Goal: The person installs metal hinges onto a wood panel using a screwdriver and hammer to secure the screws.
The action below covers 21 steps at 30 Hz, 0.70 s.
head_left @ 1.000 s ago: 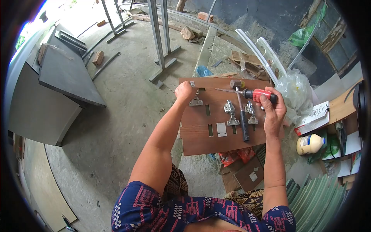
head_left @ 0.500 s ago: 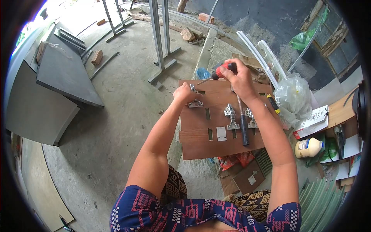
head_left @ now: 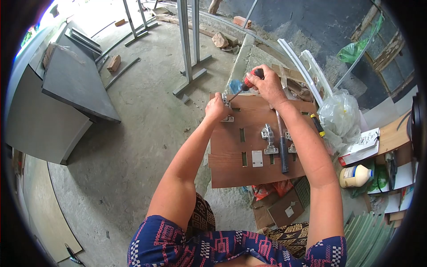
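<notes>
My right hand (head_left: 270,87) is wrapped around the handle of a red-and-black screwdriver (head_left: 251,81). The shaft slants down to the left, its tip at a metal cabinet hinge (head_left: 227,118) near the far left corner of a brown wooden board (head_left: 227,173). Closed over that hinge is my left hand (head_left: 216,109), which hides part of it. Another hinge (head_left: 269,139) lies mid-board, beside a hammer (head_left: 284,155) with a dark grip. A further hinge (head_left: 291,147) is partly covered by my right forearm. A white card (head_left: 257,158) rests between narrow slots in the board.
A yellow-and-black tool (head_left: 317,125) lies at the board's right edge, by a clear plastic bag (head_left: 340,111). Farther right are a cream bottle (head_left: 356,176) and a white box (head_left: 361,144). Metal posts (head_left: 185,44) stand ahead; a grey panel (head_left: 80,84) leans at left.
The screwdriver has tilted more steeply, its tip now closer to my left hand at the hinge. My right hand has shifted slightly left, and the whole view has moved a little.
</notes>
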Each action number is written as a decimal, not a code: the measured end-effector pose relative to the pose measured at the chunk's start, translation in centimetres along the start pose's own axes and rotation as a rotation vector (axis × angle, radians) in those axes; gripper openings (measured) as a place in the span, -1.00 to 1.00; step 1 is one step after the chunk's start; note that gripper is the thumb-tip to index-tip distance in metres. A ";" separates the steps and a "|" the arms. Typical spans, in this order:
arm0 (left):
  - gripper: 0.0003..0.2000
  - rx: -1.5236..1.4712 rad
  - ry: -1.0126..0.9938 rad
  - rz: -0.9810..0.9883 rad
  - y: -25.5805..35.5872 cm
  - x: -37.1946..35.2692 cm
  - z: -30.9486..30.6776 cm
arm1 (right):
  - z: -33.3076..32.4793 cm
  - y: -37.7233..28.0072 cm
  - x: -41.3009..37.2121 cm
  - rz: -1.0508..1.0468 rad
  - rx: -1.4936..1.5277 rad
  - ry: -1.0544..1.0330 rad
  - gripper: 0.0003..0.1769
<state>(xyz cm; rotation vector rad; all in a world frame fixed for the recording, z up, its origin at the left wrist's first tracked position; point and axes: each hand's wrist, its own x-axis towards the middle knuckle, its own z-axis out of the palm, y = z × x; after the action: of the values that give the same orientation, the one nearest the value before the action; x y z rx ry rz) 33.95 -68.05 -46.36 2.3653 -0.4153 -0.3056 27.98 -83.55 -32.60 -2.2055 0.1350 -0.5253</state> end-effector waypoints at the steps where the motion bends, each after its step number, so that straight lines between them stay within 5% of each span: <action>1: -0.33 -0.010 0.007 0.008 -0.2 0.2 0.4 | 0.0 0.0 0.4 0.019 -0.016 -0.013 -0.70; 8: -0.27 0.084 -0.040 -0.006 1.8 -0.3 -1.7 | -0.2 -2.3 2.0 -0.156 -0.171 0.005 -0.68; 14: -0.39 -0.218 0.392 0.342 4.7 0.3 -1.2 | 0.2 -2.2 4.0 -0.116 -0.266 -0.239 -0.75; 18: -0.61 -0.564 0.304 0.349 5.3 1.3 -0.7 | 0.1 -2.9 4.8 -0.129 -0.452 -0.279 -0.77; 21: -0.61 -0.568 0.240 0.357 5.0 1.5 -1.2 | -0.8 -3.5 5.0 -0.060 -0.236 -0.351 -0.72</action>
<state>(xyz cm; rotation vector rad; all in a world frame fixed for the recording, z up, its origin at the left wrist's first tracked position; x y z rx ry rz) 34.63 -71.39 -42.18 1.7093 -0.5413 0.0310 31.87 -83.23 -27.84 -2.5017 -0.0590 -0.1523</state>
